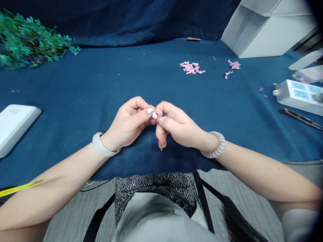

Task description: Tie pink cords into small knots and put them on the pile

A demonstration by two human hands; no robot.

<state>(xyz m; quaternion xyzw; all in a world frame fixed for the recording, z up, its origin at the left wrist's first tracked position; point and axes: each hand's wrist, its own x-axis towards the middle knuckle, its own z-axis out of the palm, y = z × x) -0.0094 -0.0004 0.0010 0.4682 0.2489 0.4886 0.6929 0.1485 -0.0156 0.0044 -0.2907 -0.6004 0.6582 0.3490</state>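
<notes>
Both hands meet fingertip to fingertip above the front part of the blue cloth. Pinched between them is a small pink piece (154,115), mostly covered by the fingers, so its exact shape is hard to make out. My left hand (130,121) closes thumb and forefinger on it from the left. From the right, my right hand (178,126) pinches it too, its other fingers curled below. Beyond the hands lies a loose pile of small pink twisted pieces (190,68). A smaller pink cluster (234,65) and a single pink piece (228,74) lie farther right.
Green artificial foliage (32,43) lies back left, and a white box-shaped device (16,122) sits at the left edge. Along the right are a white power strip (297,97), a dark slim tool (301,118) and a grey-white box (267,33). Blue cloth (83,90) covers the table.
</notes>
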